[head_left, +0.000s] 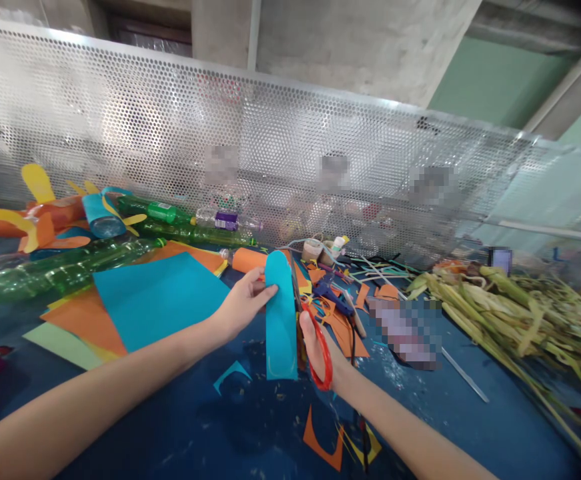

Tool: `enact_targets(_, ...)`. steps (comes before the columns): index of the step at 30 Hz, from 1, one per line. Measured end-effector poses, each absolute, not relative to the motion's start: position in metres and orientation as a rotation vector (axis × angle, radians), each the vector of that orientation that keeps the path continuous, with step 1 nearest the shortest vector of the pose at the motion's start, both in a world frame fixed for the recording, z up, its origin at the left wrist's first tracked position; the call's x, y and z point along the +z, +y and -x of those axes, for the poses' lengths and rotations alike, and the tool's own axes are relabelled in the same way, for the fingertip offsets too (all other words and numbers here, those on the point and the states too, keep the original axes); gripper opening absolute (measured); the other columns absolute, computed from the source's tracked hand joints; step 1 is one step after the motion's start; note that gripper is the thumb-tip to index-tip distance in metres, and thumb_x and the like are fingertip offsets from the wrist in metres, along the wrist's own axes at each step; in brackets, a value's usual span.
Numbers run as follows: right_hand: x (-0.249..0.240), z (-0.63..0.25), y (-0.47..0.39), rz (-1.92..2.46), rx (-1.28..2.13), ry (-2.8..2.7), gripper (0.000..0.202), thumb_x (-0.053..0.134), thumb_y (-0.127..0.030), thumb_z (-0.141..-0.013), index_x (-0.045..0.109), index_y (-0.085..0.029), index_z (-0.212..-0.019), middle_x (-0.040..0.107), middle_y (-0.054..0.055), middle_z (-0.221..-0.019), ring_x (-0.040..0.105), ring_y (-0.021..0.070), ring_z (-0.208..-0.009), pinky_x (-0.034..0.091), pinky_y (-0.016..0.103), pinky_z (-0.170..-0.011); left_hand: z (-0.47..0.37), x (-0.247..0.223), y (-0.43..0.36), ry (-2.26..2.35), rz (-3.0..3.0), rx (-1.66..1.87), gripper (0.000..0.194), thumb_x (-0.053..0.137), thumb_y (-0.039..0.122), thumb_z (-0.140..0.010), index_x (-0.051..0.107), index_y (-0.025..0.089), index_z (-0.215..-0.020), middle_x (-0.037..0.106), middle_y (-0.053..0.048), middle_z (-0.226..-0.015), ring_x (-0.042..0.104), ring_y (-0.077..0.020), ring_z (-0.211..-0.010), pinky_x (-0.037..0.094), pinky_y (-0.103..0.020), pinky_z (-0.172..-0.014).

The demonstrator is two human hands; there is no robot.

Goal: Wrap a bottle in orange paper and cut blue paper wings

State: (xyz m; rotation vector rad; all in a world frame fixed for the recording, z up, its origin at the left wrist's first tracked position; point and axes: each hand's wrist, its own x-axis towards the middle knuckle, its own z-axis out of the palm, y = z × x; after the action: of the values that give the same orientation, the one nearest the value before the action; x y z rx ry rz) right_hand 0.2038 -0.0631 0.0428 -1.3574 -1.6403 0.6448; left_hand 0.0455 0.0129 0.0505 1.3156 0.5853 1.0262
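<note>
Between thumb and fingers, my left hand [244, 301] pinches a long blue paper strip [281, 327] near its rounded top end. The strip stands upright in front of me. My right hand [320, 347] has its fingers through red-handled scissors [326, 367], whose dark blades lie along the strip's right edge. How far the blades are apart is hard to see. A curved blue paper scrap [233, 375] lies on the table below my left hand. Orange offcuts [323, 443] and yellow offcuts [365, 445] are near my right wrist.
Stacked paper sheets [160, 293] and green plastic bottles [70, 270] occupy the left side. A blue glue gun [333, 295] lies among scraps behind the scissors. Dried corn husks [520, 320] cover the right. A perforated metal panel [280, 147] stands along the back of the blue table [190, 427].
</note>
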Motion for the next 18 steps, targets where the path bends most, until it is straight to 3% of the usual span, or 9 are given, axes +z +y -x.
enact_targets(4, 0.0439, -0.203, -0.0639, 1.359, 0.658, -1.639, 0.028, 0.051, -0.032, -0.089, 0.054, -0.018, -0.114, 0.055, 0.007, -0.116, 0.058, 0.0193, -0.098, 0.05, 0.038, -0.082, -0.0456, 0.0506, 0.0125, 0.594, -1.295, 1.019, 0.036, 0.065, 0.035, -0.077, 0.052, 0.019, -0.106, 0.069, -0.005, -0.087, 0.065, -0.0181, -0.075, 0.052, -0.03, -0.067)
enact_targets(9, 0.0452, -0.2022, -0.0643, 1.356, 0.66, -1.633, 0.029, 0.052, -0.032, -0.089, 0.054, -0.017, -0.114, 0.056, 0.007, -0.116, 0.058, 0.0205, -0.098, 0.05, 0.039, -0.081, -0.0459, 0.0504, 0.0132, 0.584, -1.323, 1.038, 0.031, 0.063, 0.033, -0.079, 0.052, 0.018, -0.104, 0.067, -0.001, -0.075, 0.062, -0.0142, -0.065, 0.048, -0.024, -0.058)
enact_targets(18, 0.0437, -0.2004, -0.0617, 1.362, 0.657, -1.631, 0.028, 0.05, -0.032, -0.09, 0.054, -0.018, -0.114, 0.055, 0.007, -0.117, 0.057, 0.019, -0.097, 0.05, 0.039, -0.082, -0.0456, 0.05, 0.0126, 0.594, -1.345, 1.048, 0.029, 0.062, 0.033, -0.079, 0.053, 0.019, -0.102, 0.066, 0.0, -0.073, 0.06, -0.0129, -0.06, 0.046, -0.022, -0.054)
